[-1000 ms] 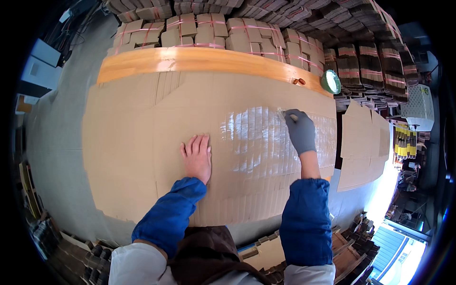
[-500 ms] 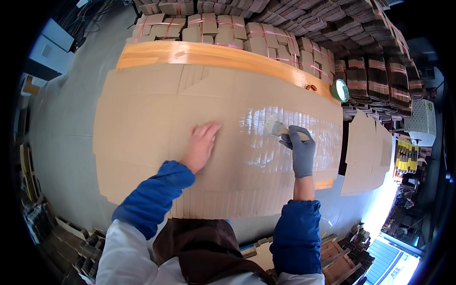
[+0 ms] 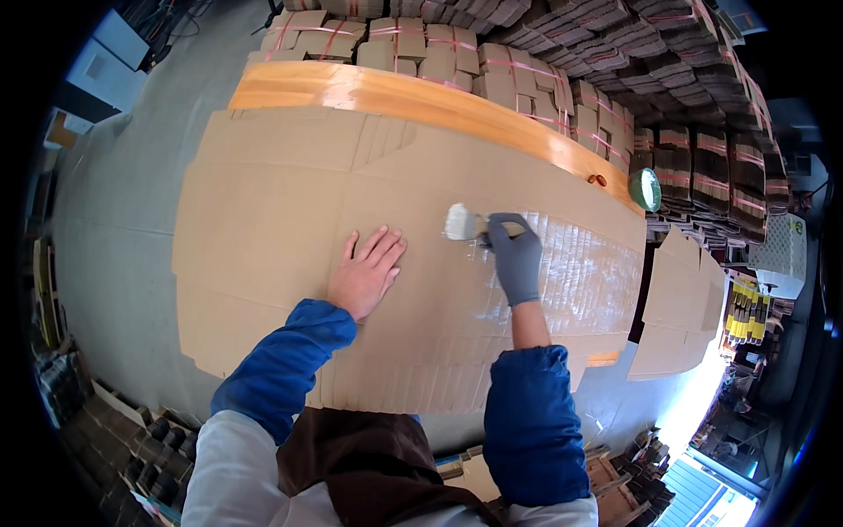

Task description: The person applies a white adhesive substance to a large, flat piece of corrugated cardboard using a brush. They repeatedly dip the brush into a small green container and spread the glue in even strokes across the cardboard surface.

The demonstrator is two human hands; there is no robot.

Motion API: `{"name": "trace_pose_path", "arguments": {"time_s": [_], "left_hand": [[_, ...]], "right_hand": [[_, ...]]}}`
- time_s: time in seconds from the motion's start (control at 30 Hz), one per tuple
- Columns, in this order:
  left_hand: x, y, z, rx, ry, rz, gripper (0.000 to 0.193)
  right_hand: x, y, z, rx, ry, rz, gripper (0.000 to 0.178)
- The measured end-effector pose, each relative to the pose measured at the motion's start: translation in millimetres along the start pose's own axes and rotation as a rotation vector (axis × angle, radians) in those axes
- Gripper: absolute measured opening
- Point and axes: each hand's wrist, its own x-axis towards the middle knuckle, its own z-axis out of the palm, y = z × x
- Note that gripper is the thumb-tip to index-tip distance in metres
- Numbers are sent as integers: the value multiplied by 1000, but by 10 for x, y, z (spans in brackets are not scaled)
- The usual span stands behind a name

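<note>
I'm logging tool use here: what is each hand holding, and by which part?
The gloved right hand grips a wide brush by its handle, bristles on the glossy cardboard sheet. The bare left hand holds nothing; it lies flat on the sheet.

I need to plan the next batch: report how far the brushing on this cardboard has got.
Done: the right part of the cardboard sheets shines wet. In hand: the gloved right hand holds the brush at the shine's left edge; the bare left hand presses flat. Left: the left part looks dry.
</note>
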Motion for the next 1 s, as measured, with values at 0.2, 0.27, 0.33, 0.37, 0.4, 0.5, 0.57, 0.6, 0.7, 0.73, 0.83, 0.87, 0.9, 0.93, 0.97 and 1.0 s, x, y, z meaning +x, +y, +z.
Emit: {"name": "trace_pose_path", "arguments": {"time_s": [0.2, 0.27, 0.33, 0.37, 0.4, 0.5, 0.57, 0.6, 0.7, 0.73, 0.83, 0.87, 0.9, 0.93, 0.97, 1.0], "left_hand": [[-32, -47, 37, -53, 38, 13, 50], [-14, -41, 18, -56, 35, 16, 50], [-13, -52, 4, -58, 36, 15, 50], [-31, -53, 13, -64, 35, 16, 50], [-50, -55, 23, -69, 34, 17, 50], [-26, -41, 25, -73, 29, 18, 50], [-27, -40, 28, -69, 16, 17, 50], [-29, -45, 27, -65, 9, 13, 51], [-28, -48, 3, -79, -14, -9, 51], [-59, -51, 13, -75, -6, -4, 51], [-22, -41, 17, -69, 25, 18, 50], [-29, -53, 12, -64, 15, 15, 50], [-43, -54, 9, -63, 2, 18, 50], [-50, -57, 13, -65, -2, 10, 50], [-32, -52, 5, -67, -1, 8, 51], [-21, -47, 0, -70, -1, 5, 51]], "right_hand": [[71, -287, 57, -26, -31, -1, 15], [173, -184, 86, -132, -60, -18, 16], [273, -119, 5, -276, -28, -54, 17], [260, -175, 3, -170, -43, 15, 17], [254, -228, 26, -156, -70, -10, 18], [316, -250, 148, -257, -101, -54, 21], [411, -235, 87, -249, -96, 8, 21], [457, -243, 77, -243, -96, 37, 21], [474, -419, 158, -165, -162, 52, 19], [503, -372, 177, -248, -165, 7, 20], [657, -330, 77, -368, -168, 10, 21], [651, -402, 109, -325, -184, 19, 21], [616, -490, 135, -286, -195, 33, 21], [591, -529, 157, -247, -206, 47, 21], [613, -500, 158, -303, -199, 2, 21], [659, -445, 165, -359, -192, -42, 21]]}}
